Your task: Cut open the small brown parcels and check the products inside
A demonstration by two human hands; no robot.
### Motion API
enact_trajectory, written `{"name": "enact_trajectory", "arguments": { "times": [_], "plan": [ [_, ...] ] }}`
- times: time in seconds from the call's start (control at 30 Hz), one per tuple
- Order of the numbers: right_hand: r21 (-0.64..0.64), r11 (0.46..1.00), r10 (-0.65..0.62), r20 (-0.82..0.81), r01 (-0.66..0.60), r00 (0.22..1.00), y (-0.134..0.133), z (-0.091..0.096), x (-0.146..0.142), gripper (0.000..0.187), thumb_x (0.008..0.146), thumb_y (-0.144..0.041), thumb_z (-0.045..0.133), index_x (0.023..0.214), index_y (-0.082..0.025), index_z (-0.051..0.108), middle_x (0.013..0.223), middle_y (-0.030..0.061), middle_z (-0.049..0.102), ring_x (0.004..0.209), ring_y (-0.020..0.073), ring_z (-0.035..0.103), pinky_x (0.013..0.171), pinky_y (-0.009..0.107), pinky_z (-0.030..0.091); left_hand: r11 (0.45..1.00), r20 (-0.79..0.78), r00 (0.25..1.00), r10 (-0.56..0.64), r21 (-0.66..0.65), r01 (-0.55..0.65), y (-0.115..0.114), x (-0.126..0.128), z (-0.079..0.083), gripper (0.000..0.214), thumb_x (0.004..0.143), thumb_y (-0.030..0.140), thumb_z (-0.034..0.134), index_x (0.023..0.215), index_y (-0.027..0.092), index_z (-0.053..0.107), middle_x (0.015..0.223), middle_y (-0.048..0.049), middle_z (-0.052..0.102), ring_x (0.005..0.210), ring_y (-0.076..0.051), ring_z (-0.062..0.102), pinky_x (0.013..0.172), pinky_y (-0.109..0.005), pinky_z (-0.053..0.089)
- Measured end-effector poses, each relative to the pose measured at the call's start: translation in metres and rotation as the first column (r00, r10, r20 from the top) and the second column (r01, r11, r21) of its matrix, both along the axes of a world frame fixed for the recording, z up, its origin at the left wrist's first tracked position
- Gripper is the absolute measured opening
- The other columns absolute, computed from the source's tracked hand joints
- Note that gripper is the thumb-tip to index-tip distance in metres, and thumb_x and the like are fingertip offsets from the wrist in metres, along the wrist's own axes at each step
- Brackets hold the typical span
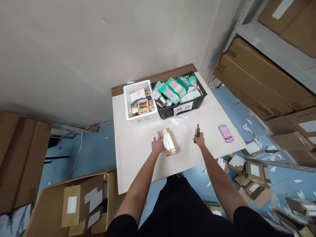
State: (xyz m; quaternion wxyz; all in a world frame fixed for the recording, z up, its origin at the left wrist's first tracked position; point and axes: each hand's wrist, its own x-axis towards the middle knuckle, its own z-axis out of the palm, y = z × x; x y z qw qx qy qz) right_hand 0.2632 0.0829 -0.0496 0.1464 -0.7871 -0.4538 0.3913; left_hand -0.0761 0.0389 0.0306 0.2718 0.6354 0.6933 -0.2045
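A small brown cardboard box (170, 141) with a white label and shiny tape lies flat on the white table. My left hand (158, 144) grips its left side, fingers over the edge and on the top. To the right of the box, my right hand (199, 139) is closed around a black and yellow utility knife (197, 131), which points away from me. From here I cannot tell whether its blade is out. A scrap of clear plastic (176, 121) lies beyond the box.
At the table's back stand a white foam box (144, 120) of small packs and a black basket (168, 114) of green-and-pink boxes. A pixelated pink object (225, 133) lies at right. A large carton (49, 200) stands lower left; opened boxes (255, 172) litter the floor at right.
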Motion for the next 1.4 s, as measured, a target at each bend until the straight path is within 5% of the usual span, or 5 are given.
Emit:
{"name": "enact_trajectory", "arguments": {
  "times": [0.2,0.4,0.87,1.13,1.4],
  "plan": [
    [0.189,0.878,0.453,-0.035,-0.439,0.891,-0.021,0.073,-0.118,0.06,0.1,-0.032,0.048,0.158,-0.026,0.033,0.107,0.0059,0.077,0.088,0.0232,0.073,0.081,0.032,0.056,0.991,0.077,0.991,0.108,0.074,-0.114,-0.012,0.029,-0.011,0.124,0.074,0.065,0.079,0.17,0.031,0.008,0.179,-0.0073,0.004,0.161,-0.045,0.01,0.118,-0.053,0.039],
    [0.087,0.718,0.674,0.16,-0.69,0.721,-0.02,0.103,-0.177,0.054,0.106,-0.027,0.044,0.16,-0.028,0.041,0.137,0.0052,0.07,0.117,0.0235,0.068,0.099,0.032,0.05,0.964,0.168,0.971,0.167,0.18,-0.197,-0.028,0.055,-0.023,0.12,0.079,0.077,0.065,0.17,0.016,0.014,0.177,-0.0174,0.012,0.162,-0.042,0.005,0.122,-0.053,0.035],
    [-0.163,0.586,0.788,0.345,-0.794,0.51,-0.025,0.106,-0.173,0.057,0.106,-0.026,0.044,0.163,-0.03,0.035,0.127,0.0077,0.074,0.11,0.0246,0.071,0.087,0.029,0.047,0.982,0.238,0.971,0.036,0.17,-0.079,-0.027,0.035,-0.02,0.113,0.083,0.065,0.068,0.169,0.015,0.014,0.177,-0.0178,0.007,0.164,-0.035,-0.003,0.12,-0.048,0.038],
    [-0.324,0.508,0.848,0.351,-0.798,0.398,-0.02,0.124,-0.18,0.09,0.08,-0.027,0.085,0.157,-0.028,0.039,0.12,0.011,0.075,0.112,0.0303,0.072,0.084,0.031,0.05,0.988,0.19,0.98,0.059,0.132,-0.085,-0.025,0.034,-0.01,0.114,0.081,0.064,0.072,0.169,0.022,0.013,0.178,-0.0149,0.004,0.164,-0.032,-0.003,0.121,-0.051,0.036],
    [-0.341,0.497,0.863,0.288,-0.798,0.415,-0.056,0.128,-0.125,0.06,0.088,-0.027,0.074,0.145,-0.027,0.056,0.119,0.0152,0.075,0.111,0.0343,0.073,0.084,0.038,0.054,0.982,0.141,0.987,0.075,0.164,-0.098,-0.023,0.036,-0.009,0.116,0.078,0.063,0.076,0.169,0.024,0.016,0.177,-0.0154,0.01,0.164,-0.033,0.001,0.121,-0.051,0.036]
  ]
}}
